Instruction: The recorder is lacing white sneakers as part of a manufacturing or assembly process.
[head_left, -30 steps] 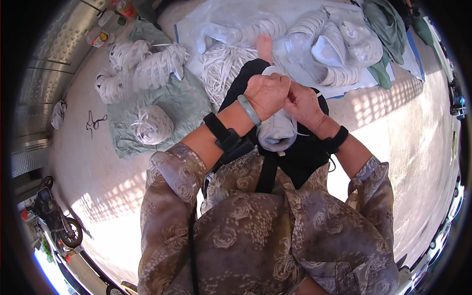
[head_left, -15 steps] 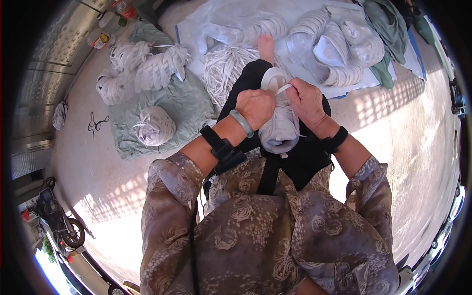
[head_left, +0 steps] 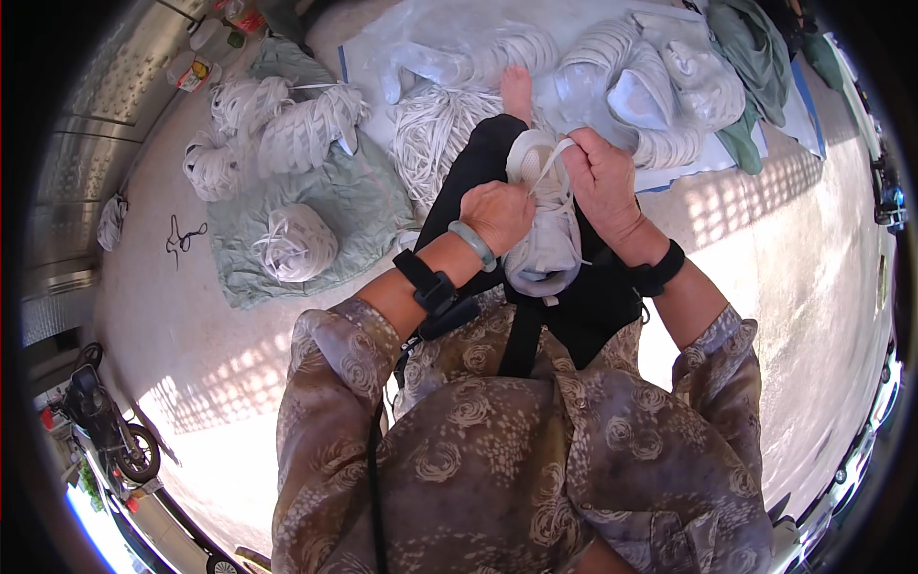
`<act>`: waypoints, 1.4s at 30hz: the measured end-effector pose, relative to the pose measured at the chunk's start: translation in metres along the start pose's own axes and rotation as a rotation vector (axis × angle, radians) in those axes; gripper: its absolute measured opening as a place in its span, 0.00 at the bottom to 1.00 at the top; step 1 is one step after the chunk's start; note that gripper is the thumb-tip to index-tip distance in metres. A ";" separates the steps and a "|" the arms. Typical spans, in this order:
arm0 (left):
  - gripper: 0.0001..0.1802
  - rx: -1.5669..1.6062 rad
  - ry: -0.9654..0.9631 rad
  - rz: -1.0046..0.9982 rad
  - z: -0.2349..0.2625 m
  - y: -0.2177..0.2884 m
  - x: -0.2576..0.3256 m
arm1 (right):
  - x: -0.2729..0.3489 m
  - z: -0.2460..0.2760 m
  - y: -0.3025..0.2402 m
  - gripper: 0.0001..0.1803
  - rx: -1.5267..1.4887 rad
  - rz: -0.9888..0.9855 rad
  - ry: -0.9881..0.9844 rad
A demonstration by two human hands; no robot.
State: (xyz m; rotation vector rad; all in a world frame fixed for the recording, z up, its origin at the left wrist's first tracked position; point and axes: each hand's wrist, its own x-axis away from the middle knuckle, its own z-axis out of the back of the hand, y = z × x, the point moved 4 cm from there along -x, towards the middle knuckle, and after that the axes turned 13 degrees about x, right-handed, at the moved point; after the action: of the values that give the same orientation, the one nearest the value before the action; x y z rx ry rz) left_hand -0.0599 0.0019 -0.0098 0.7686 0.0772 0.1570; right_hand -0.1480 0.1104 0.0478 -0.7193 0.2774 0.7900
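A white sneaker (head_left: 548,251) rests on my lap over black cloth, its toe pointing away from me and its heel opening nearest me. My right hand (head_left: 604,184) pinches a flat white shoelace (head_left: 553,165), pulling it taut beside the toe. From the fingers, that lace runs down to the shoe's front. Closed at the sneaker's left side, my left hand (head_left: 497,214) has its fingertips against the upper near the lacing. Whether it grips the shoe or a lace end is hidden by the fingers.
Loose white laces (head_left: 442,134) lie heaped beyond my knee. Bundled white shoes (head_left: 316,124) and a round lace bundle (head_left: 297,245) sit on green cloth (head_left: 368,206) at left. More stacked shoes (head_left: 660,86) are on white sheeting at far right. Scissors (head_left: 182,236) lie on the floor.
My right hand has lifted away toward the toe and slightly right, drawing the lace out longer. My left hand has shifted slightly down the sneaker's side.
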 end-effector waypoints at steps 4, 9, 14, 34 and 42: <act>0.12 0.035 0.310 -0.194 0.049 0.012 -0.012 | -0.006 0.004 0.006 0.06 -0.013 -0.065 -0.005; 0.12 0.059 0.421 -0.289 0.089 0.042 -0.019 | -0.018 0.013 -0.008 0.06 -0.162 -0.111 -0.013; 0.14 0.046 0.012 -0.115 0.019 0.015 -0.001 | -0.030 0.031 -0.029 0.07 -0.332 -0.096 -0.020; 0.10 -0.210 0.736 -0.053 0.169 -0.041 -0.004 | -0.027 0.030 -0.049 0.09 -0.371 -0.010 -0.062; 0.14 -0.133 0.291 0.258 0.079 -0.127 0.008 | -0.028 0.041 -0.040 0.08 -0.356 -0.076 -0.059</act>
State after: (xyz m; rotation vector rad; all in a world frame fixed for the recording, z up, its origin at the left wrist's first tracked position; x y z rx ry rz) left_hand -0.0273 -0.1413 -0.0417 0.6169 0.2416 0.5141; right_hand -0.1394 0.1033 0.1102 -1.0332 0.0544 0.7953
